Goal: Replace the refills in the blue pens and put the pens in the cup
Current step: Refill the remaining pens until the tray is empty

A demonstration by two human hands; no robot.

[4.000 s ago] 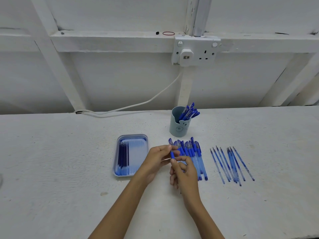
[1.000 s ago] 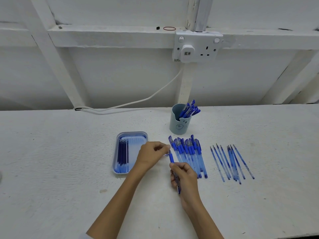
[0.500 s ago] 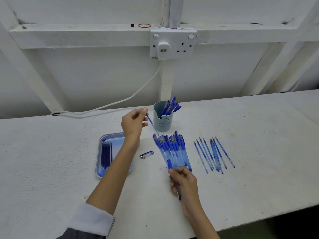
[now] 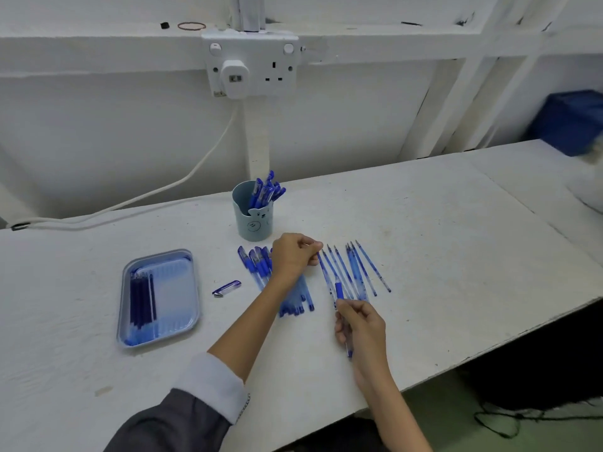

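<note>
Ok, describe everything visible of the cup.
The cup is pale grey-blue, plastic-looking, with a small bear face and ears at a dip in its front rim. It stands upright on the white table, behind the loose pens. A bunch of capped blue pens stands in it, leaning right. The left hand and right hand are clear of it.

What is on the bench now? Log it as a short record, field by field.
left hand: pinches a thin refill beside the loose refills
right hand: holds a pen barrel
cup: upright, pens standing in it
tray: dark refills along its left side
pen cap: lies between tray and pen row
</note>
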